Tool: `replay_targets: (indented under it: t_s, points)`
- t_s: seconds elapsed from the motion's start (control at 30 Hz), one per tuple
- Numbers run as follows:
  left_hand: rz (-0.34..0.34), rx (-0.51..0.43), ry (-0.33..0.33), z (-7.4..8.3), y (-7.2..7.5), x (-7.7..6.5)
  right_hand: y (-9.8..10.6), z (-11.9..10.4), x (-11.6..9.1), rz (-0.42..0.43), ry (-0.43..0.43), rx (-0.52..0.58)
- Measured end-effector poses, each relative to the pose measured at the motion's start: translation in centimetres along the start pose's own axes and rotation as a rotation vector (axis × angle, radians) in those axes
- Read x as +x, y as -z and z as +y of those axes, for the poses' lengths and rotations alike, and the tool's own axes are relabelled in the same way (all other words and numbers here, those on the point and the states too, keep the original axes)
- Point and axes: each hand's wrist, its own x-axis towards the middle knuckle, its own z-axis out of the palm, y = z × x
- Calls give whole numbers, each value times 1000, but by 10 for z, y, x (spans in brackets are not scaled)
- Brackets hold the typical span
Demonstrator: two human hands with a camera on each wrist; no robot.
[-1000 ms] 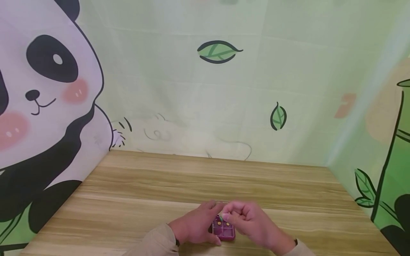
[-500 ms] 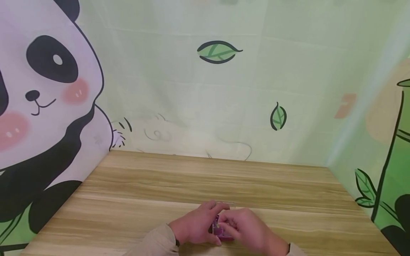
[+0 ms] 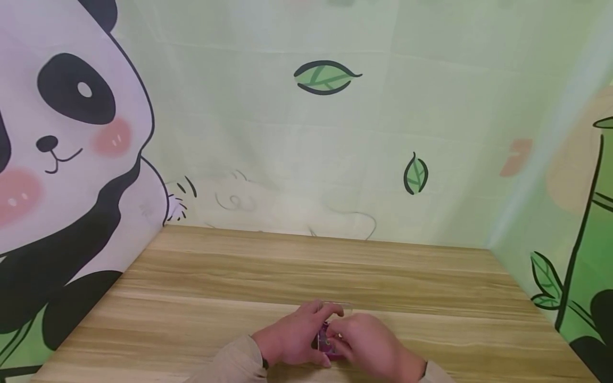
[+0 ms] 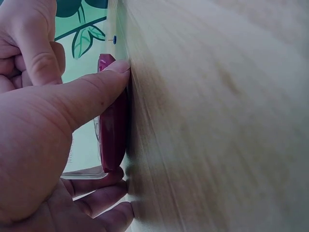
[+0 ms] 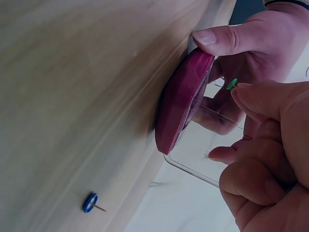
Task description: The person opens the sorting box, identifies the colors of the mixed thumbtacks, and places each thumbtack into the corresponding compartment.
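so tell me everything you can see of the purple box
The purple box looks like hard plastic, with bevelled sides and a clear lid extending open from its far edge. It lies flat, open side up, on the wooden table. The left hand grips it, thumb against the near end. The right hand is over the top, hiding much of the inside.

R hand point(image 3: 373, 340) at purp. box point(image 3: 328, 347)

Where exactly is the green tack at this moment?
In the right wrist view, the green tack sits right of centre, pinched by the right hand, just right of the purple box that the left hand holds.
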Motion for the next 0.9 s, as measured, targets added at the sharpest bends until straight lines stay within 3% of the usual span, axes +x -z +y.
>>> replay_targets:
  t_s: [0.23, 0.9]
  points:
    - [-4, -14, 2, -1, 0, 0, -2, 0, 4, -54, -2, -32]
    - [5, -28, -15, -1, 2, -2, -12, -6, 7, -49, -28, -86]
